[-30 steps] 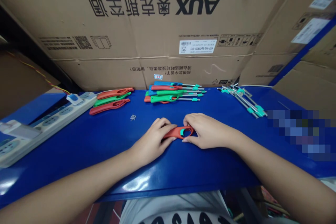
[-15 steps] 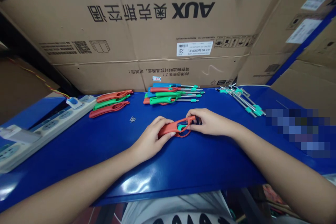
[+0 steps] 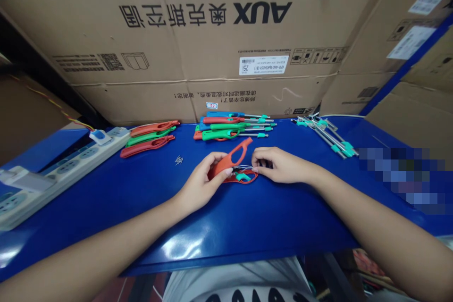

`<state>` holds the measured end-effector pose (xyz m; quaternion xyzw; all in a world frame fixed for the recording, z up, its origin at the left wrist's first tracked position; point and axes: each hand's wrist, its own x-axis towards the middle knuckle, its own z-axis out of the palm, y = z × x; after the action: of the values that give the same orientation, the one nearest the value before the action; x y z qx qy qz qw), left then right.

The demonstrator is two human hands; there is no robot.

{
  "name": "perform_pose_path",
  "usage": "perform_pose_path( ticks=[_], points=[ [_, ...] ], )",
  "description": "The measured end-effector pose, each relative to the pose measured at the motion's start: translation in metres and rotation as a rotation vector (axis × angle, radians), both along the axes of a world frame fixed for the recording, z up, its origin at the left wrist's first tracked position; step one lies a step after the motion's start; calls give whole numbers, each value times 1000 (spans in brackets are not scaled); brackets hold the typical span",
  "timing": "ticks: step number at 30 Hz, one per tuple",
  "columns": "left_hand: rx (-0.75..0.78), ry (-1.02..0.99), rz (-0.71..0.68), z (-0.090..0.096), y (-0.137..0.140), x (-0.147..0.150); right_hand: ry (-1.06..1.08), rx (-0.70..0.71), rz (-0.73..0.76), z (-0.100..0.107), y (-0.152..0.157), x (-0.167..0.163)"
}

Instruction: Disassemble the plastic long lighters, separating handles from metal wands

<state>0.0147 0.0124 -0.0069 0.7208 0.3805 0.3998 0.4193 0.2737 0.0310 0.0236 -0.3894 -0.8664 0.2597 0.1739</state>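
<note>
My left hand grips the rear of a red gas lighter casing, its thumb along the near side. The casing's two halves are spread at the front: the upper half with its oval opening tilts up, the lower one lies beneath. Between them show a teal trigger and thin white wires. My right hand is closed at the front end of the lower half, thumb against the fingers; its grip there is partly hidden.
Red and green casing parts lie left, near a power strip. Lighters with metal tubes are piled behind my hands. Metal tubes with teal triggers lie right. Small screws sit left of my hand. Cardboard stands behind the blue table.
The upper half of the red casing has swung up and away from the lower half, exposing the wires. My right hand no longer surrounds the upper half's tip and has curled lower.
</note>
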Motion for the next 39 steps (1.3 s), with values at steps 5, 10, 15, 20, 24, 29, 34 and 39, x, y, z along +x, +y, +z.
perform_pose_path(
  ticks=[5,10,15,20,24,29,34,39],
  points=[
    [9,-171,150,6,6,-3,12,11,-47,1,1,1],
    [115,113,149,15,6,-11,120,-35,-130,5,-2,-1],
    [261,309,35,9,7,-11,155,-9,-121,6,-5,-5],
    [269,300,50,7,12,-9,105,53,-111,5,-5,-5],
    [327,305,44,17,14,-12,104,140,-107,6,-1,-4],
    [390,341,0,32,13,-20,150,114,-100,13,5,8],
    [329,317,186,39,25,-30,270,179,-297,31,8,27],
    [-117,-13,146,38,16,-16,507,95,-291,37,-5,13]
  ],
)
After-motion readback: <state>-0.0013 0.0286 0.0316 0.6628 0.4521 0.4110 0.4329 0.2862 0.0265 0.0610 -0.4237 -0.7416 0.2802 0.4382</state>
